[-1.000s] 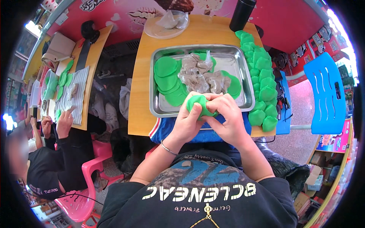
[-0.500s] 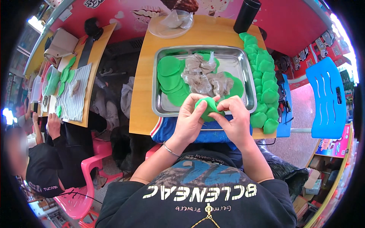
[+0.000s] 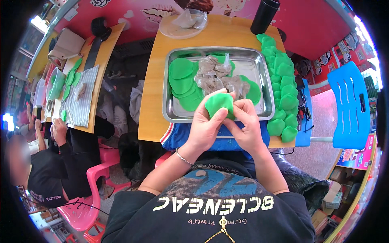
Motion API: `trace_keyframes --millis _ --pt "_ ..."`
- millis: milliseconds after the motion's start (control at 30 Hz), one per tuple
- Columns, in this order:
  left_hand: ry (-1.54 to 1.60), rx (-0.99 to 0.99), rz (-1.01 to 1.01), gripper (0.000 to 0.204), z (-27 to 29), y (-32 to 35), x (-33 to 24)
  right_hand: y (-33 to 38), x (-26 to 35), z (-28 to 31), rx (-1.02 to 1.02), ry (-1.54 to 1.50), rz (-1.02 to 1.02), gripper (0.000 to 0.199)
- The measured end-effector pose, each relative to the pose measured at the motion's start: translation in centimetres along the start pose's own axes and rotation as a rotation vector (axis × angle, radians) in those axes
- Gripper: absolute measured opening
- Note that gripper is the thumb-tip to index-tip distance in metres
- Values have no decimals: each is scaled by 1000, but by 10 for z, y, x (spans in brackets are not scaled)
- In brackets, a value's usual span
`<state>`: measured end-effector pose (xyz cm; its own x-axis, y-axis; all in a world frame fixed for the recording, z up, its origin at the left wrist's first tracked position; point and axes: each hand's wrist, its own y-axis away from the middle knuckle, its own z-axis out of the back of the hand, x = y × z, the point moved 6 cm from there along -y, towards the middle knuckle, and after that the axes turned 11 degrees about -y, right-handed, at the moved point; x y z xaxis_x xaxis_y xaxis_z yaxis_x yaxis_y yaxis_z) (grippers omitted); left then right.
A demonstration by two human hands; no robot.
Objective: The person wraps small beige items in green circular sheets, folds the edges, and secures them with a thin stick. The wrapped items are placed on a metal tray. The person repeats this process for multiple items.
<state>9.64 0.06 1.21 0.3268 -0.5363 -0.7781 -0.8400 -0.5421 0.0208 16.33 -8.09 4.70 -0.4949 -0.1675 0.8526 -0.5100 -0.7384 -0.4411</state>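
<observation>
A thin, smooth green round piece (image 3: 219,105), folded or cupped, is held between my hands just over the tray's near edge; I cannot tell its material. My left hand (image 3: 205,123) is closed around its left side, thumb across its front. With thumb and fingers pinched, my right hand (image 3: 248,123) grips its right edge. In the metal tray (image 3: 167,109) lie flat green discs (image 3: 182,86), overlapping at the left. Crumpled clear plastic bags with grey-brown contents (image 3: 210,75) rest in the middle, partly over the discs.
Many shaped green pieces (image 3: 283,77) lie overlapping along the table's right edge. A black cylinder (image 3: 264,16) and a clear plastic lid or bowl (image 3: 178,30) stand at the back. Blue cloth (image 3: 194,137) sits under the tray's near side. At left, another person (image 3: 60,170) works at a second table.
The green piece has turned so its broad, smooth face shows, and it sits slightly higher. My left hand has rotated with it; my right hand still pinches its edge.
</observation>
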Motion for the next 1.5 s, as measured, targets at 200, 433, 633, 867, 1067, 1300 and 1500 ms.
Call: trace_keyframes --millis 200,433,633,867,1067,1300,1500 --pt "-45 53 21 28 10 3 14 -5 6 0 117 5 27 24" --pt "11 42 31 31 5 1 9 3 -17 -6 171 -222 -79 29" --pt "4 46 98 30 2 1 -1 -4 -8 -12 66 -222 -86 30" --pt "10 59 152 33 13 -1 4 -10 -3 1 118 105 12 20" --pt "-160 58 19 37 2 -2 -15 -16 2 8 115 31 23 18" --pt "-207 93 40 37 12 -1 -4 -7 -5 3 -29 -301 -111 17" --pt "-115 117 74 27 15 3 4 -15 5 6 211 8 -51 19"
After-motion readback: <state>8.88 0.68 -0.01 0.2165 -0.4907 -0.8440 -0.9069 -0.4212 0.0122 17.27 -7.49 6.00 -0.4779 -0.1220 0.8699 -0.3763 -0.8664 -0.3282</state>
